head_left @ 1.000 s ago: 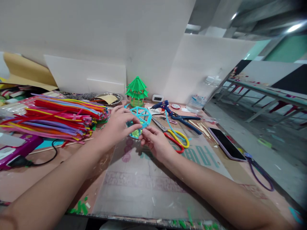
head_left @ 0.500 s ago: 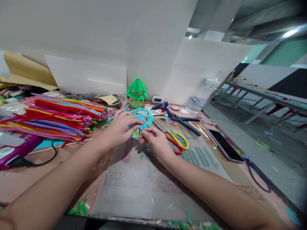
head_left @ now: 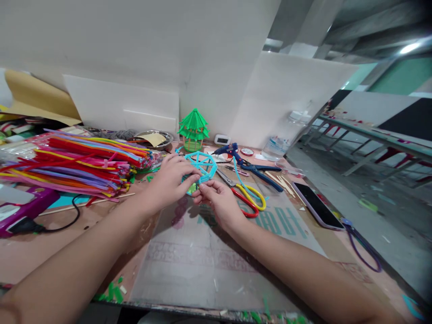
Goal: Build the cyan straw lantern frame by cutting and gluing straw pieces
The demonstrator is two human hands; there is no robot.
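Both hands are at a small blue frame, an eight-sided ring with spokes that looks wrapped in pipe cleaner. My left hand grips its left side, fingers over the back and thumb along the near edge. My right hand pinches at the frame's near edge, thumb against the fingers; the exact bit between them is too small to make out. Under the frame a light green patch shows partly. Just right of my right hand lie scissors with one red and one yellow handle.
A green-roofed model pavilion stands behind the frame. Bundles of colourful pipe cleaners lie left, near a purple corded tool. Rightward are a blue glue gun, pliers, wooden sticks and a phone.
Almost nothing differs. Both hands keep their hold on the blue frame, and the view has shifted very slightly.
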